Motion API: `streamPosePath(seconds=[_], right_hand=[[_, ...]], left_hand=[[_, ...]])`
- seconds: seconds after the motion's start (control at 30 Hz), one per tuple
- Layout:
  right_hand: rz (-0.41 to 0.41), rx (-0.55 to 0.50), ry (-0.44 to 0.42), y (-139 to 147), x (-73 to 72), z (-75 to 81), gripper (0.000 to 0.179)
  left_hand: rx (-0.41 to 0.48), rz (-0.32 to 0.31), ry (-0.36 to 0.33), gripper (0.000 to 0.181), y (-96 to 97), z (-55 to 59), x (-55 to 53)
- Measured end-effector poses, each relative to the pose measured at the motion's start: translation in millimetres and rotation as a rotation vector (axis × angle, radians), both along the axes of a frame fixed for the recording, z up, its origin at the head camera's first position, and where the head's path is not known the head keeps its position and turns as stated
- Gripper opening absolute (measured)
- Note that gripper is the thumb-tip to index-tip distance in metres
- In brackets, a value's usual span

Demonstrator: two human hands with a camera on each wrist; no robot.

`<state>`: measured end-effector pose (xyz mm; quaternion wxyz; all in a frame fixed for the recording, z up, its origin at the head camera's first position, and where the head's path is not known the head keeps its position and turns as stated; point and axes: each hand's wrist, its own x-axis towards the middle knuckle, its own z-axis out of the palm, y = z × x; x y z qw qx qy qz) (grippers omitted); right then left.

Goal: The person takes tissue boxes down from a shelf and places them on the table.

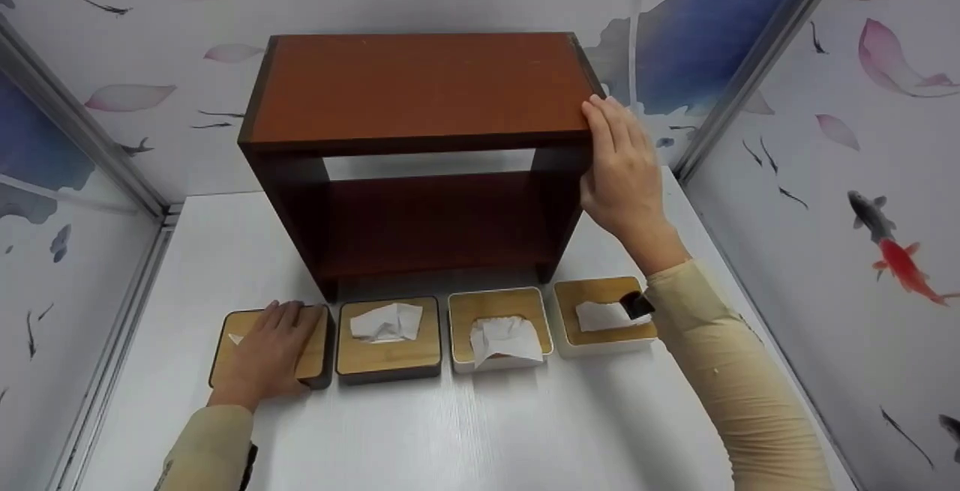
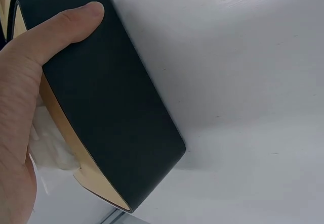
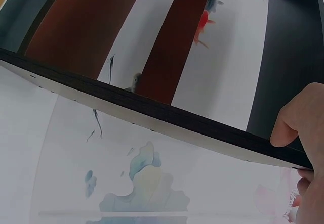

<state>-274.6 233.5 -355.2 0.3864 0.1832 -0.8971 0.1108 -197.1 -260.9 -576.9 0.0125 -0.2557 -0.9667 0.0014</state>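
My left hand (image 1: 266, 356) lies over a black-sided tissue box (image 1: 315, 352) with a light wooden lid, the leftmost in a row. In the left wrist view its thumb presses the dark side wall (image 2: 111, 113), and white tissue shows beneath the palm. At the upper right corner of a reddish-brown wooden shelf (image 1: 420, 94), my right hand (image 1: 626, 169) grips the side panel. The right wrist view shows the thumb (image 3: 286, 125) on the panel's inner side, with the other fingers round the outside. The shelf stands upright behind the row, its open front facing me.
Right of the held box come another dark tissue box (image 1: 388, 360), a white one (image 1: 499, 303), and a second white one (image 1: 600, 345) partly behind my right sleeve. White tissues stick out of them. Painted wall panels (image 1: 795, 176) enclose the white table (image 1: 450, 438).
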Motion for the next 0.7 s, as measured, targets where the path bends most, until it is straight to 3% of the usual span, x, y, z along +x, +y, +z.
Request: streamPosePath(seconds=[0.23,0.7], right_hand=[[0.001,0.011,0.006,1.2,-1.8,-1.5,0.065],[-0.017,0.051,-0.006,1.2,-2.6,-2.3,0.064]], left_hand=[[-0.008,-0.005,0.029,0.121,1.5,-4.5,0.6],[-0.095,0.040,-0.031,0.121,7.7,-1.2,3.2]])
